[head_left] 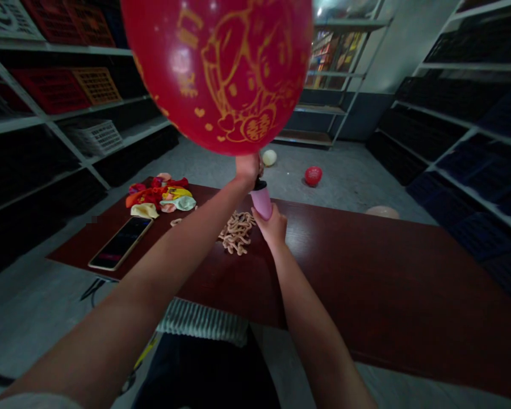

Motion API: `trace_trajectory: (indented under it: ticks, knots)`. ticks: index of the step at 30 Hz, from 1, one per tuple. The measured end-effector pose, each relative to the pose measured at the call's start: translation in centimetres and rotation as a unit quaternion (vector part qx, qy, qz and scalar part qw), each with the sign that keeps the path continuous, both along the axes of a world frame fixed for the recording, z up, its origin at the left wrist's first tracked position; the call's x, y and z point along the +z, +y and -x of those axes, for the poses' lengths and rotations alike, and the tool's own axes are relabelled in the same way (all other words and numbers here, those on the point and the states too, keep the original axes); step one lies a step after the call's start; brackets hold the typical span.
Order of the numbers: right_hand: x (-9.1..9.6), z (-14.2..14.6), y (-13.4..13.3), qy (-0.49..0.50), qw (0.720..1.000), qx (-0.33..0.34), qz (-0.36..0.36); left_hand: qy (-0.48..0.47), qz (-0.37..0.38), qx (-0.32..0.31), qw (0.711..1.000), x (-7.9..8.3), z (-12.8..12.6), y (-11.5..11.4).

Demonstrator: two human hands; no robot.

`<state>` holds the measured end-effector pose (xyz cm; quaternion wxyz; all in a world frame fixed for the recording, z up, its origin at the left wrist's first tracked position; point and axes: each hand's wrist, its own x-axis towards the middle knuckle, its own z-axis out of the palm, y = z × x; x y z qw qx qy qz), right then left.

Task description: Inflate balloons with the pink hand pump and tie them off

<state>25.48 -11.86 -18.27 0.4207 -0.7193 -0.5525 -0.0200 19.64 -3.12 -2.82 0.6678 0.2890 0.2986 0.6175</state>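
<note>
A big inflated red balloon (221, 68) with gold cartoon prints fills the top of the view. My left hand (247, 166) is closed around its neck, right at the black nozzle of a pink hand pump (262, 201). My right hand (273, 227) grips the pump's pink body from below. Both hands are raised above the dark red table (366, 272).
On the table lie a pile of limp coloured balloons (162, 196), a heap of beige chain-like pieces (237, 232) and a phone (121, 243). A small red balloon (313, 175), a pale balloon (269, 157) and another pale one (382, 212) lie on the floor. Shelves with crates line both sides.
</note>
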Motion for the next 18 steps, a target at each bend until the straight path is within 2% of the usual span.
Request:
trace_trajectory:
  ticks: [5,8,11,14,18]
  knots:
    - [0.2,0.6,-0.3,-0.106,0.994,0.026,0.017,-0.018,-0.017,0.064,0.998,-1.5,5.7,-0.2]
    - [0.2,0.8,-0.5,-0.149,0.986,0.066,0.024,-0.058,0.033,0.109,0.992,-2.8,9.1,0.1]
    - [0.1,0.9,-0.6,-0.174,0.98,0.095,0.022,-0.085,0.06,0.149,0.983,-3.3,12.0,0.7]
    - [-0.2,0.8,-0.5,-0.187,0.977,0.103,0.009,-0.084,0.059,0.17,0.98,-2.7,14.5,1.4]
    - [-0.6,0.7,-0.3,-0.185,0.977,0.109,-0.006,-0.065,0.039,0.188,0.979,-0.4,16.9,2.1]
